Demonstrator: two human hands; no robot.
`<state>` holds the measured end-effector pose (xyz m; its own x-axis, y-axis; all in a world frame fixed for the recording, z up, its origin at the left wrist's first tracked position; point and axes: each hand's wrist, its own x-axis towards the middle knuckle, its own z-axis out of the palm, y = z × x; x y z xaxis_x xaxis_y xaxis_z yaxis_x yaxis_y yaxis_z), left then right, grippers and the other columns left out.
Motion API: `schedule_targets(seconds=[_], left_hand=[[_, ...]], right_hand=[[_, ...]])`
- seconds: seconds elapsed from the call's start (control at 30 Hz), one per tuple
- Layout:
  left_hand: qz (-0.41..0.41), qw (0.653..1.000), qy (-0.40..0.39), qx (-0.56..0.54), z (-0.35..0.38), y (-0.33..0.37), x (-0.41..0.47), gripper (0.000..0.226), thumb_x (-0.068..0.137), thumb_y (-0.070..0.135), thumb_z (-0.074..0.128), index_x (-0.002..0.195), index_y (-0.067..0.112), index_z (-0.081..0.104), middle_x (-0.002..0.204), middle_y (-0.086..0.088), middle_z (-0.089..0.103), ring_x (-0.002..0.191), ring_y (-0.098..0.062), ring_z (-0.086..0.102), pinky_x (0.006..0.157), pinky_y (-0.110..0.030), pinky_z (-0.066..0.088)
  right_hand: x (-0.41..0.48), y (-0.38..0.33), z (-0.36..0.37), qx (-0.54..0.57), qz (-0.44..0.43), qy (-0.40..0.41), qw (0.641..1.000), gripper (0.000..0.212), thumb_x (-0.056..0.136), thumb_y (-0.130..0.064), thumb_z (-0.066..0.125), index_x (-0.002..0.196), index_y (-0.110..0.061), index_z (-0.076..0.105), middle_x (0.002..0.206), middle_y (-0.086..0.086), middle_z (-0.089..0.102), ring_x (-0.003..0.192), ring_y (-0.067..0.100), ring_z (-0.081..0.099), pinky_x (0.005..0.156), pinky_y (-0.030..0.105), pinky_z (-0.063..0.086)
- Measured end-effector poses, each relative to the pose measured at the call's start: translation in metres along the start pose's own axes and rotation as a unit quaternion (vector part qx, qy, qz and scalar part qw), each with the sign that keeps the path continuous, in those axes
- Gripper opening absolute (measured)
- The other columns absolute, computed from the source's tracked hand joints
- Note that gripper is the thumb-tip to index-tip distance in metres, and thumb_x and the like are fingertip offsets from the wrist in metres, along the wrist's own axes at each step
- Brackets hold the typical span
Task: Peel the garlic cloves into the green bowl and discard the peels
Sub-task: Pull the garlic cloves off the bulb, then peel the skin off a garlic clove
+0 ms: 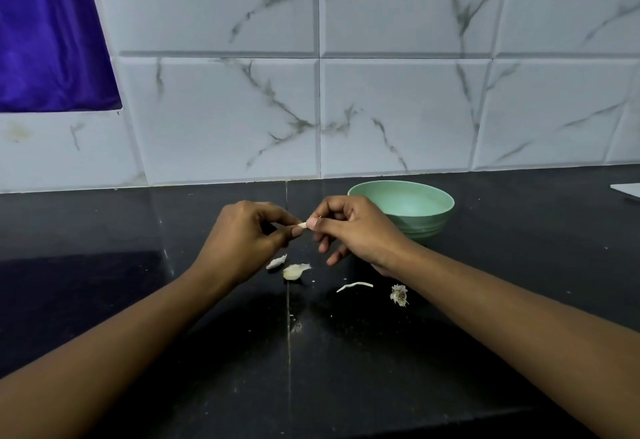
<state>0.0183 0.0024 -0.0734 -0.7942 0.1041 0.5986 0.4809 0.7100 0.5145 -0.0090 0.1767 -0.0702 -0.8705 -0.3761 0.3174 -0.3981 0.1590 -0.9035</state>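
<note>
Both hands meet above the black counter [138, 237] on one small garlic clove [303, 225]. My left hand [247, 230] pinches its left end between thumb and forefinger. My right hand [349, 227] pinches the other end with thumb and forefinger, its other fingers hanging down. Most of the clove is hidden by the fingertips. The green bowl [438, 220] stands just behind my right hand, near the wall; the part of its inside that I see holds nothing. Below the hands lie a whole clove [294, 271], a peel scrap [276, 262] and a thin peel strip [354, 286].
A dried garlic root end [399, 295] lies under my right wrist. Tiny peel flecks dot the counter along its seam. A marble-patterned tile wall [381, 109] closes the back. A white flat object [627, 189] pokes in at the far right edge. Purple cloth [45, 33] hangs at the upper left.
</note>
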Motion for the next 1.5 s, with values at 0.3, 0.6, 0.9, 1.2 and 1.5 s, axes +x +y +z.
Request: schedule_targets(seconds=[0.3, 0.6, 0.9, 1.2, 1.5], left_hand=[[-0.060, 0.988, -0.015, -0.143, 0.002, -0.004, 0.001, 0.007, 0.081, 0.019, 0.072, 0.079, 0.025, 0.073, 0.061, -0.007, 0.070, 0.055, -0.017, 0.066, 0.047, -0.022, 0.051], [-0.032, 0.995, 0.013, -0.098, 0.003, -0.001, -0.002, 0.004, 0.081, 0.026, 0.072, 0.077, 0.027, 0.071, 0.061, -0.001, 0.071, 0.055, -0.016, 0.069, 0.057, -0.034, 0.058], [0.002, 0.994, -0.103, -0.031, -0.018, 0.000, 0.003, 0.021, 0.093, 0.031, 0.056, 0.074, 0.027, 0.065, 0.066, 0.014, 0.065, 0.056, -0.004, 0.060, 0.056, -0.021, 0.048], [0.139, 0.933, -0.285, 0.171, -0.034, -0.004, 0.005, 0.037, 0.066, 0.069, 0.052, 0.100, 0.055, 0.059, 0.095, 0.028, 0.060, 0.072, 0.003, 0.060, 0.067, -0.030, 0.050], [-0.011, 0.941, -0.245, 0.235, -0.038, -0.018, 0.011, 0.020, 0.075, 0.053, 0.070, 0.093, 0.045, 0.068, 0.081, 0.028, 0.063, 0.075, 0.008, 0.056, 0.075, -0.030, 0.051]], right_hand=[[-0.001, -0.002, 0.001, 0.043, 0.039, -0.014, 0.998, 0.027, 0.097, -0.017, 0.051, 0.072, -0.009, 0.059, 0.058, 0.002, 0.050, 0.040, 0.002, 0.044, 0.034, 0.016, 0.038], [-0.003, -0.004, 0.003, 0.074, 0.127, 0.002, 0.989, 0.033, 0.097, -0.018, 0.048, 0.065, -0.012, 0.052, 0.052, 0.000, 0.042, 0.036, 0.004, 0.031, 0.031, 0.014, 0.022], [0.001, 0.000, 0.000, -0.015, 0.152, 0.032, 0.988, 0.036, 0.098, -0.023, 0.047, 0.063, -0.012, 0.052, 0.052, -0.001, 0.042, 0.032, 0.002, 0.030, 0.031, 0.013, 0.021], [0.011, 0.008, 0.001, -0.037, 0.199, 0.019, 0.979, 0.037, 0.100, -0.023, 0.044, 0.066, -0.010, 0.052, 0.056, 0.001, 0.040, 0.027, 0.001, 0.029, 0.030, 0.011, 0.020], [0.016, 0.013, 0.003, -0.050, 0.188, 0.004, 0.981, 0.039, 0.103, -0.020, 0.037, 0.071, -0.007, 0.057, 0.057, 0.003, 0.043, 0.027, 0.001, 0.033, 0.030, 0.012, 0.024]])
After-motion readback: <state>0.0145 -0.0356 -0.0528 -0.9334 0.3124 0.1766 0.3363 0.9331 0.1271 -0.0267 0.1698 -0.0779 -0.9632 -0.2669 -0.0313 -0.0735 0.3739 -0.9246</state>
